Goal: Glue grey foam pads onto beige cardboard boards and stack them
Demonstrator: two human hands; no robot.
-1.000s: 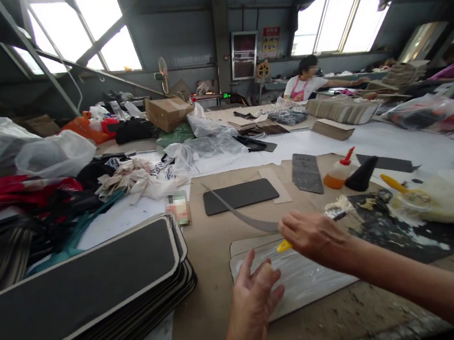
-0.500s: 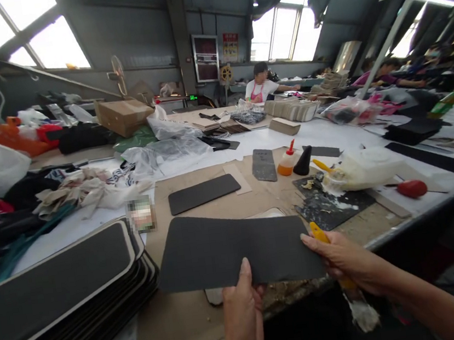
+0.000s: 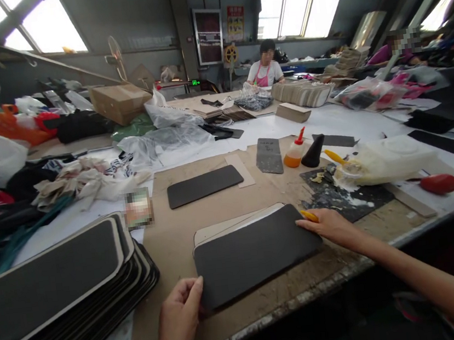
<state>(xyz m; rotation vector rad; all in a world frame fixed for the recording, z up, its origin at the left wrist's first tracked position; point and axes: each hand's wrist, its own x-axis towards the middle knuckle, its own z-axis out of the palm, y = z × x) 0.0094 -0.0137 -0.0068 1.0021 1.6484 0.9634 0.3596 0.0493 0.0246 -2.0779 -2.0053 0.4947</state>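
Observation:
A dark grey rectangular panel [image 3: 254, 257] with rounded corners lies low over the near part of the work surface. Beneath its far edge, a pale board [image 3: 213, 232] with a dark outline shows. My left hand [image 3: 180, 313] pinches the panel's left edge between thumb and fingers. At the opposite end, my right hand [image 3: 335, 228] grips the right edge, and a yellow brush handle [image 3: 309, 215] pokes out of the same hand; the bristles are hidden. Farther back, a smaller dark panel [image 3: 206, 186] rests on the brown sheet [image 3: 168, 227].
Stacked dark panels with pale rims [image 3: 47, 258] stand at left. An orange glue bottle [image 3: 294, 150], a black cone-shaped object [image 3: 313, 151], a glue-smeared dark board [image 3: 363, 200] and a white container [image 3: 399, 160] are at right. A person [image 3: 266, 68] sits across the table.
The panel has come down from a raised, bent position and now lies flatter over the pale board. My left hand has shifted from its near edge to its left end. The view has turned slightly left.

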